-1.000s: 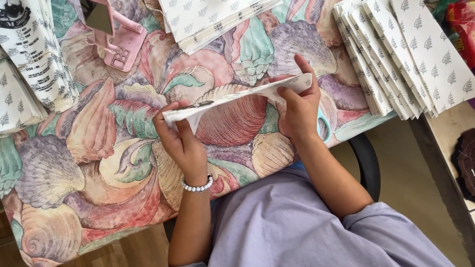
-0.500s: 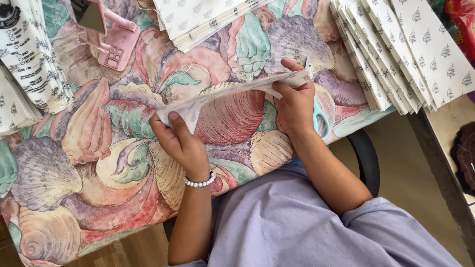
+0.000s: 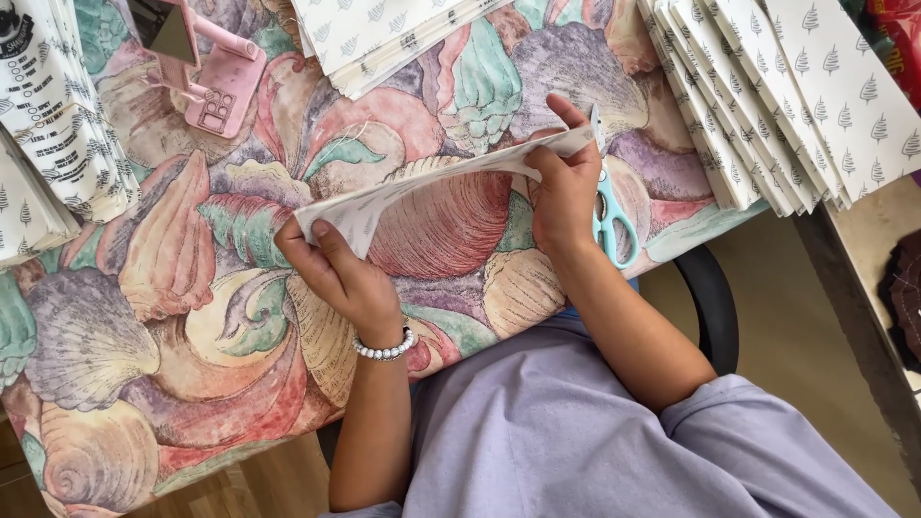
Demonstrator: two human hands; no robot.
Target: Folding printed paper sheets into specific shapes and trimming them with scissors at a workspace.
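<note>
the left hand (image 3: 341, 269) is gripping the lower left end of a folded white paper sheet (image 3: 432, 187), fingers curled shut around its corner with the thumb lying on top. the right hand (image 3: 564, 187) is pinching the upper right end of the same sheet, thumb beneath and fingers folded over the edge, closed tight on it. the sheet is being held edge-on between both hands, slanting from lower left up to upper right, lifted just above the shell-patterned tablecloth (image 3: 192, 326); small grey tree marks are showing on its surface.

a beaded white bracelet (image 3: 384, 347) is sitting on the left wrist. a pair of scissors with pale teal handles (image 3: 612, 225) is lying on the cloth just beside the right hand, partly hidden behind it. a pink desk device (image 3: 206, 67) is standing near the top left. stacks of white tree-printed paper are fanning out at the top right (image 3: 796, 86) and at the top centre (image 3: 384, 34), and another stack with dark print (image 3: 53, 115) is lying along the left edge. the person's lilac sleeve (image 3: 595, 441) is filling the lower part of the view, with a black chair edge (image 3: 715, 307) showing behind the right forearm
</note>
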